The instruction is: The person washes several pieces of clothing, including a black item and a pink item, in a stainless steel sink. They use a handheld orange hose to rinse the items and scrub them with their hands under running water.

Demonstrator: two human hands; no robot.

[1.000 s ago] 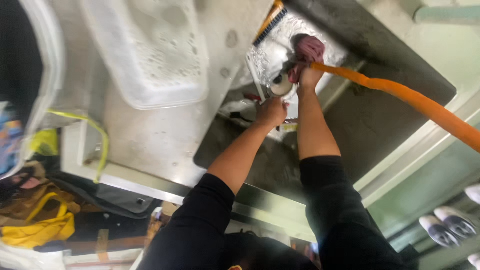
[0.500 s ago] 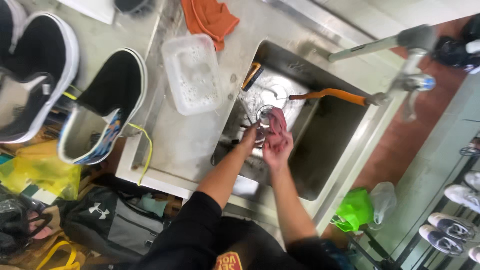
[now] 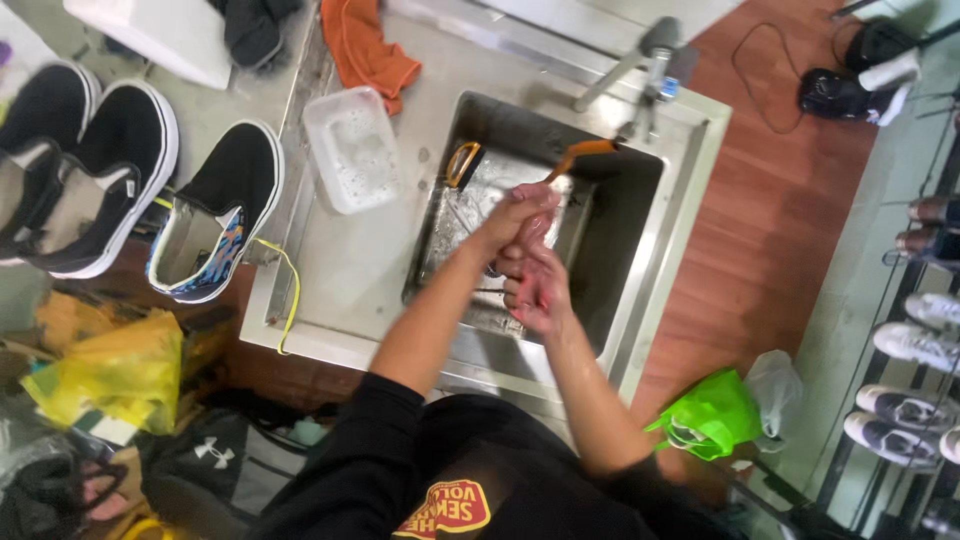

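Observation:
Both my hands are over the steel sink [image 3: 690,200]. My left hand [image 3: 512,215] is curled around a small pinkish thing [image 3: 543,226] under the end of an orange hose [image 3: 585,150]. Just below it, touching, is my right hand [image 3: 535,290], which looks wet and reddish; its grip is unclear. The hose runs from the tap [image 3: 650,55] at the sink's far edge. A brush with a yellow-orange handle [image 3: 462,165] lies in the basin to the left of my hands.
A white tub of soapy water [image 3: 350,145] stands on the counter left of the sink, with an orange cloth [image 3: 365,45] beyond it. Black-and-white shoes [image 3: 215,215] lie further left. A green bag [image 3: 710,415] and a yellow bag [image 3: 115,370] sit on the floor. More shoes [image 3: 915,410] line the right side.
The view has swung out and widened from the basin to the whole counter. My hands have come together, from the basin's far end to its middle.

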